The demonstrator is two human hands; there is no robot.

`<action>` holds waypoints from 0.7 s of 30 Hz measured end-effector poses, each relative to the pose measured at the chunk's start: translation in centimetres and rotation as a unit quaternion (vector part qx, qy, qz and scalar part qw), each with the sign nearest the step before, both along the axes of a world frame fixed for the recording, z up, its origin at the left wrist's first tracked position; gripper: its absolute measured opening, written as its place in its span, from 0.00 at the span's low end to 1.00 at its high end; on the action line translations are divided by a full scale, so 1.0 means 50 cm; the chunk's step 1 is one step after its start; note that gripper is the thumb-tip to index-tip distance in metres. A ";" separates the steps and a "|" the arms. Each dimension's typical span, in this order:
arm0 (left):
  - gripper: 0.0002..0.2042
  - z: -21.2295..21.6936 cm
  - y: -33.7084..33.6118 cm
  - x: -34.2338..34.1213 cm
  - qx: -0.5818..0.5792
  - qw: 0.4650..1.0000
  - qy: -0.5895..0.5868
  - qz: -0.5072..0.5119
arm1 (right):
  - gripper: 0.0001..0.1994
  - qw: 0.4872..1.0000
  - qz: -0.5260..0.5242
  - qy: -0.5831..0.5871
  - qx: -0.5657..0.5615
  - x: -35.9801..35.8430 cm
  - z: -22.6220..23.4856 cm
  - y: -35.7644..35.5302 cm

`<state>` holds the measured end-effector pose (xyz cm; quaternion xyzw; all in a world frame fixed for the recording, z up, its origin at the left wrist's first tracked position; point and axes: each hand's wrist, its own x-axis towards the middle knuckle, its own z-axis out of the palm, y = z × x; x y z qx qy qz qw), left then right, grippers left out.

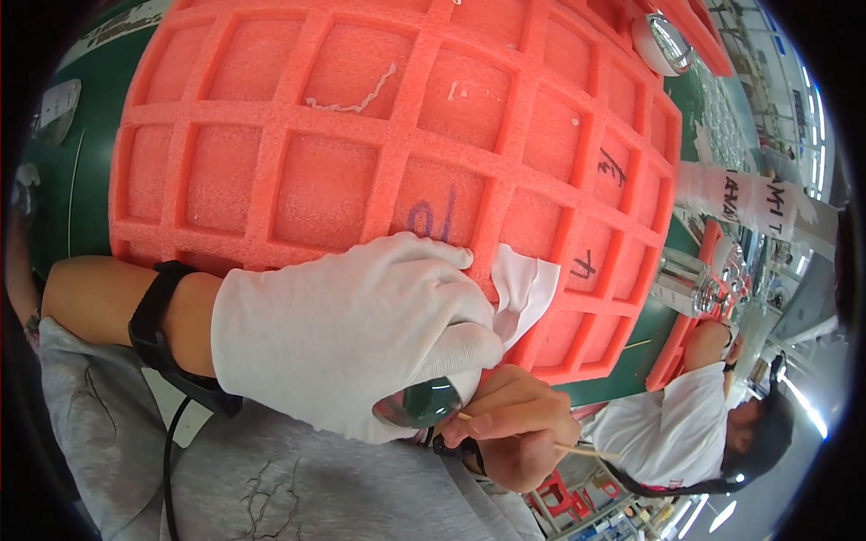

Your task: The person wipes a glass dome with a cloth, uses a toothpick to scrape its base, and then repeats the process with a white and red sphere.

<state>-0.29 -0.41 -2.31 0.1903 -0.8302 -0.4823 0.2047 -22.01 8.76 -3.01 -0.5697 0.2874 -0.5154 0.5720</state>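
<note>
My left hand (361, 334), in a white glove, grips a small shiny round metal part (419, 403) close to my chest, together with a white cloth (526, 288) that sticks out above the fingers. My bare right hand (514, 428) is closed on a thin wooden stick (577, 448) whose tip touches the shiny part. A black strap (162, 325) with a cord is around my left wrist. Right behind the hands lies a large orange foam tray (361, 153) with a grid of square pockets.
The tray rests on a green table (81, 180). A shiny metal cup (666, 42) sits at the tray's far right corner. Another orange tray (686, 343) and metal parts (686, 279) lie to the right. A person in a white shirt (677, 428) works at lower right.
</note>
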 end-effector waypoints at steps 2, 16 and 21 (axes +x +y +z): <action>0.17 -0.001 0.001 0.003 0.005 1.000 0.005 -0.006 | 0.18 0.999 -0.001 0.027 -0.020 0.004 0.007 -0.004; 0.17 -0.003 0.007 0.009 -0.015 1.000 0.000 0.003 | 0.08 0.977 -0.033 0.160 -0.136 0.012 0.008 -0.025; 0.17 -0.003 0.003 0.004 -0.003 1.000 0.006 -0.005 | 0.07 0.979 -0.043 0.162 -0.117 0.004 0.013 -0.021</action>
